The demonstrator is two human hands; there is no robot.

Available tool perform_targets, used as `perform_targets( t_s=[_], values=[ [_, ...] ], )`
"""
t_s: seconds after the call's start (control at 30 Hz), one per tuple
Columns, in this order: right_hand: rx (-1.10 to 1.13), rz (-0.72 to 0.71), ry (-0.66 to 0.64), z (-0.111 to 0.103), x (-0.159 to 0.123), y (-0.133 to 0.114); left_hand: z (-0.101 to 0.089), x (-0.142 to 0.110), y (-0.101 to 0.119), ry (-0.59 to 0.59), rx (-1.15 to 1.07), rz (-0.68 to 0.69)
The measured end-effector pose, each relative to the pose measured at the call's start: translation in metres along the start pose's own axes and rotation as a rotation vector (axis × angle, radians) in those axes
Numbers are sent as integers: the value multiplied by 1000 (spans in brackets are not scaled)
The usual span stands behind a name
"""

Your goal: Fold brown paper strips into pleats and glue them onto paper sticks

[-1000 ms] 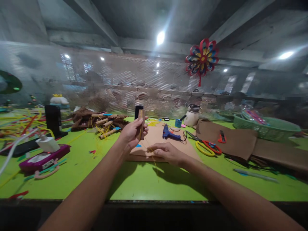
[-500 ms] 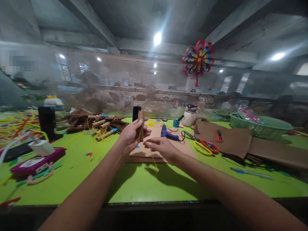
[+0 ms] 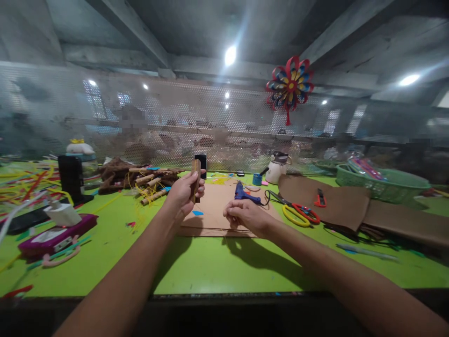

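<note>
My left hand (image 3: 181, 193) is closed around a narrow folded strip of brown paper (image 3: 195, 181), held upright above the cardboard sheets (image 3: 210, 199). Yellow string runs along the strip's face. To the right, my right hand (image 3: 247, 216) has its thumb and fingertips pinched together over the cardboard. A thin yellow string (image 3: 223, 228) hangs by those fingertips; the pinch itself is partly hidden. On the cardboard lies a small blue scrap (image 3: 198, 213). Just behind my right hand rests a blue glue gun (image 3: 247, 194).
Yellow-and-red-handled scissors (image 3: 296, 216), a red cutter (image 3: 320, 198) and brown paper (image 3: 336, 206) lie at right, before a green basket (image 3: 386, 185). At left are rolled brown pieces with yellow string (image 3: 150, 185), a phone (image 3: 70, 178) and a purple power strip (image 3: 58, 236).
My hands have moved apart: the left went slightly left with the brown strip, the right moved to the right. The blue scrap on the cardboard now shows fully.
</note>
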State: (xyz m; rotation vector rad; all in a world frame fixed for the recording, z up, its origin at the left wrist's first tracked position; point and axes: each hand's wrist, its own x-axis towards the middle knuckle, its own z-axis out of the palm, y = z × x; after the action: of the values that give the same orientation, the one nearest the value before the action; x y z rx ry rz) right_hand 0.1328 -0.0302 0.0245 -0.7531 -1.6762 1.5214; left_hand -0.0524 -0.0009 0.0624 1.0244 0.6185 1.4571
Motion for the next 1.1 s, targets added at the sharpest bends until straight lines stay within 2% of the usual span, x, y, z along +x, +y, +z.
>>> perform_targets(
  t_s=[0.13,0.2,0.37,0.47,0.63,0.77,0.87,1.0,1.07,1.1],
  values=[
    [-97,56,-4,-16,-9,3,5,-2,-4,-27,-27,-24],
    [-232,48,22,-23,-13,3,9,-4,-7,-41,-20,-26],
    [-739,-85,97,-25,-21,-3,16,-10,-11,-64,12,-39],
    [-928,-164,114,-20,-27,-9,18,-11,-10,-56,24,-37],
    [-1047,-155,168,-19,-34,-12,16,-10,-8,-11,1,-48],
    [-1086,-99,218,-37,-44,-10,10,-6,-6,41,9,-41],
    [-1096,26,143,-54,-73,-18,3,-3,-4,113,-5,-31],
    [-823,410,-245,-67,-146,-54,-2,1,-4,169,-31,-54],
    [-818,466,-295,-68,-177,-74,-1,1,-6,157,-26,-58],
    [-839,439,-275,-69,-186,-82,1,1,-8,147,-18,-56]
  ],
)
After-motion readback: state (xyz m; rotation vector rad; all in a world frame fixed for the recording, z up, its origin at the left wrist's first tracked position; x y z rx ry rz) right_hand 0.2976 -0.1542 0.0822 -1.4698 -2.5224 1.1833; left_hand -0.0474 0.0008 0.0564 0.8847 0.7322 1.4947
